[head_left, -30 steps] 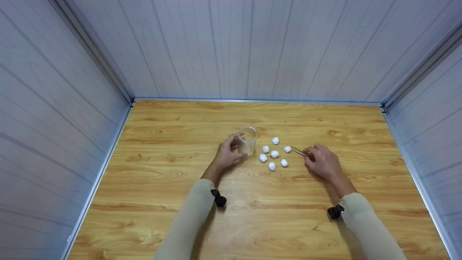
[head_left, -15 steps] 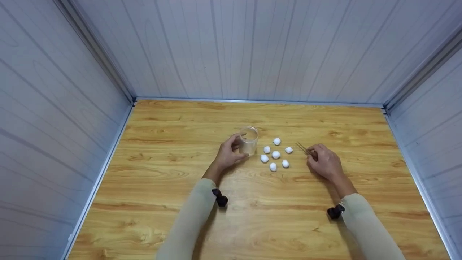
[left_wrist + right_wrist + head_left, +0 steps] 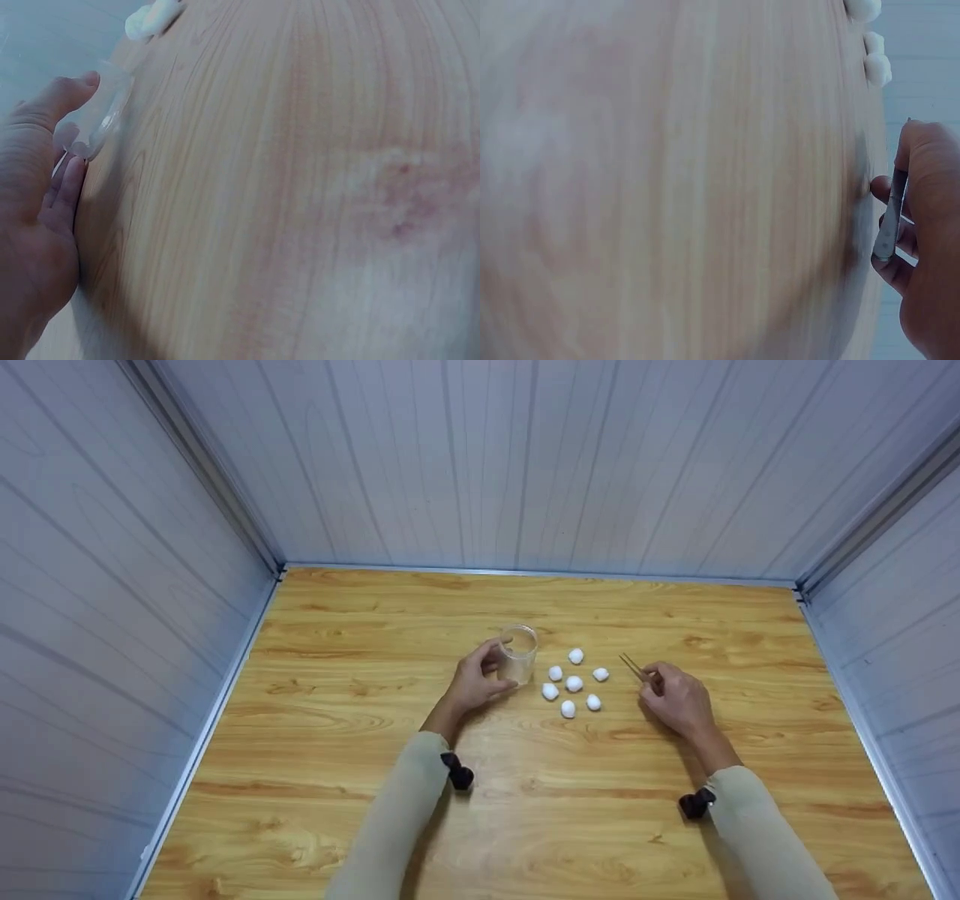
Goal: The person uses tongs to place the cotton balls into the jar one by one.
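A clear plastic cup (image 3: 517, 652) stands upright on the wooden table (image 3: 337, 735), and my left hand (image 3: 474, 682) grips its side; the cup (image 3: 97, 112) also shows beside my left hand (image 3: 37, 217) in the left wrist view. Just right of the cup lie several white cotton balls (image 3: 574, 683). My right hand (image 3: 671, 697) pinches metal tweezers (image 3: 632, 666) whose tips point up-left, a little right of the balls and holding nothing. In the right wrist view the tweezers (image 3: 891, 217) lie in my right hand (image 3: 926, 240), cotton balls (image 3: 870, 45) at the top edge.
Grey panelled walls (image 3: 525, 457) close the table in at the back and on both sides. Bare wood stretches in front of and behind the hands.
My right hand drew the tweezers back to the right, away from the rightmost cotton ball, and their tips swung upward. The left hand stayed on the cup.
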